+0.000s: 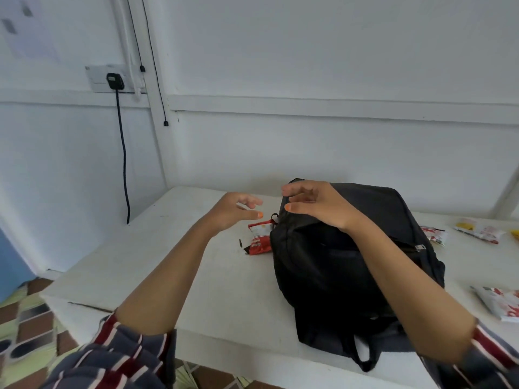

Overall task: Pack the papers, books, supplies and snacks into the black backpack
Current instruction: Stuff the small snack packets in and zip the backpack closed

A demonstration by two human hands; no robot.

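On the white tabletop (140, 265), head view: black backpack (345, 265) lies on its back right of centre, soft matte fabric, slumped, zip line running along its left edge, a zip pull visible on the right side, carry loop hanging over the near table edge.

Left hand (233, 210): forearm bare, extended forward and slightly right, striped sleeve pushed to the elbow. Fingers loosely curled and spread, holding nothing, hovering above the tabletop just left of the bag's top corner. Orange nail polish on the thumb.

Right hand (314, 203): forearm crosses over the backpack from the lower right. Fingers half-curled, apart, empty, poised over the bag's upper left corner; contact with the fabric cannot be told.

Red and white snack packet (259, 238), glossy and crinkled, lies flat beside the bag's left edge, touching or nearly so. More packets (480, 231) of similar wrap lie to the right, one (502, 304) at the near right edge.

Wall socket (112, 78) with black plug and cable on the white wall.
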